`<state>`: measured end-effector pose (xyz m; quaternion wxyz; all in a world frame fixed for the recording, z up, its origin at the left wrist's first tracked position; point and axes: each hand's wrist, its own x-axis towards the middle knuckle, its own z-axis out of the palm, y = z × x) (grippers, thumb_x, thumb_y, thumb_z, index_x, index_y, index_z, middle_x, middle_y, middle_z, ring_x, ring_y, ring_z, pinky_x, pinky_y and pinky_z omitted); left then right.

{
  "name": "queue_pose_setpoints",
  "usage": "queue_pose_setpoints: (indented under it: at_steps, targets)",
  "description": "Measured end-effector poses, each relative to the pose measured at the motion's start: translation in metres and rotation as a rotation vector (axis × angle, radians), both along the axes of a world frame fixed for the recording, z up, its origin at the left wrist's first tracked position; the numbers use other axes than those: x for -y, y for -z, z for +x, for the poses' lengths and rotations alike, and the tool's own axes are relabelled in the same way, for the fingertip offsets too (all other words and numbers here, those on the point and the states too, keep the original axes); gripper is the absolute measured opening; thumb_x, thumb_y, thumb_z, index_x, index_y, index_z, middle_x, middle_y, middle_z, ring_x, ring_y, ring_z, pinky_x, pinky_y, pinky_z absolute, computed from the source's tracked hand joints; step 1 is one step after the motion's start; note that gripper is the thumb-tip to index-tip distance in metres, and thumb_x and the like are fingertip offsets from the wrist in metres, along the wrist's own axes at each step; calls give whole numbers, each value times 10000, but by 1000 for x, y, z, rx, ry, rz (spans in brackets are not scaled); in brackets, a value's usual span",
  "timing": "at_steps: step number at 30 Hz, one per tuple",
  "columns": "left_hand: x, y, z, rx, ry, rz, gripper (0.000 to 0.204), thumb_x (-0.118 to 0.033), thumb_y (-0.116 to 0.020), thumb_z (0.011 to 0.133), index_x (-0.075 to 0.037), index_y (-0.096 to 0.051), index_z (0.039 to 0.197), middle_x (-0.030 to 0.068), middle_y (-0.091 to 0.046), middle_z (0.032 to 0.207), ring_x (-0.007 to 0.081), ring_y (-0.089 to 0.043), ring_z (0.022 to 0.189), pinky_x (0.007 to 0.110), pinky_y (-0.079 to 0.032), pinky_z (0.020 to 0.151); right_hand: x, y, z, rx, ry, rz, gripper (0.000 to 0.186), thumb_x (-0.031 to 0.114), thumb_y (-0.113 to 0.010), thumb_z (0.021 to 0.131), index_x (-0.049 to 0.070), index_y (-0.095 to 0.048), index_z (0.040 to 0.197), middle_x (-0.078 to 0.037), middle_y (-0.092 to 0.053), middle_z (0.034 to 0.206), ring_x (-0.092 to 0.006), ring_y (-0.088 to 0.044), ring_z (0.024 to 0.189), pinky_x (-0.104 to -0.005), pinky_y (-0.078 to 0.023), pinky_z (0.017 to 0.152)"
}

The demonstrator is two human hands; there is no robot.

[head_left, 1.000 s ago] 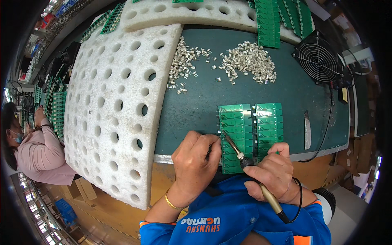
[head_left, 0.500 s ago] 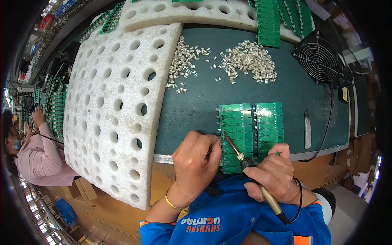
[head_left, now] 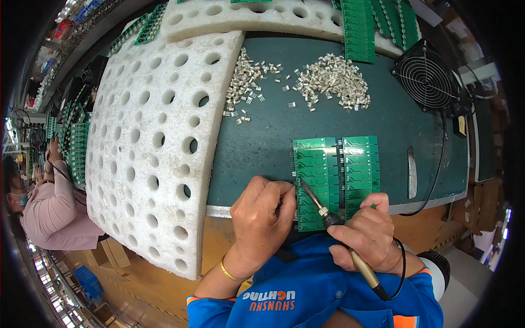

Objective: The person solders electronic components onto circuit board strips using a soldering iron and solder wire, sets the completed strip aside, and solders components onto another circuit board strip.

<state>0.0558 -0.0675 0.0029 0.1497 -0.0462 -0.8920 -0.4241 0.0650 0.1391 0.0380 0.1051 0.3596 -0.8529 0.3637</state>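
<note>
My right hand [head_left: 367,232] is wrapped around a soldering iron [head_left: 361,269] with a gold-coloured handle and a black cable. The iron's metal tip meets the left part of a green circuit board panel [head_left: 317,164], near its pin edge. At that same edge my left hand [head_left: 263,210] is closed in a pinch; what sits between its fingertips is hidden. A second green panel [head_left: 361,158] lies just right of the first, with my right hand's fingers over its lower end. Small pale pins stick out along the left edges of both panels.
Two piles of small white pin connectors [head_left: 333,82] lie farther back. A holed white foam slab [head_left: 147,136] covers the left side. At the right stand a black fan [head_left: 426,79] and a metal strip [head_left: 412,174]. A co-worker in pink [head_left: 54,213] sits far left.
The soldering iron's tip has shifted very slightly toward me along the panel's edge. My left hand stays in place. At the far left, the co-worker's head and arms have moved a little.
</note>
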Motion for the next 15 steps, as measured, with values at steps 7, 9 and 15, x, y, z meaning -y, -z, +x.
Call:
queue_pose_setpoints:
  at_steps: [7,9,15]
  targets:
    - [0,-1,3,-2,-4,-5,101,36,-753,765,-37,-700,811,68,-588,678,161,-566,569,290,-448,509,1,1,2,-8,9,-22,276,235,-785,780,83,-692,990,26,-550,602,-153,-501,523,-358,-377,691]
    - [-1,0,3,-6,4,3,101,36,-752,768,-37,-699,812,69,-589,682,162,-566,569,290,-451,510,0,2,2,-4,10,-19,274,229,-785,777,84,-692,989,26,-550,602,-154,-501,523,-358,-377,692]
    - [-1,-1,2,4,7,4,98,33,-751,770,-34,-693,812,72,-587,684,165,-573,576,289,-452,507,1,3,2,5,13,-33,282,214,-787,766,85,-686,995,25,-550,608,-155,-498,526,-359,-378,692]
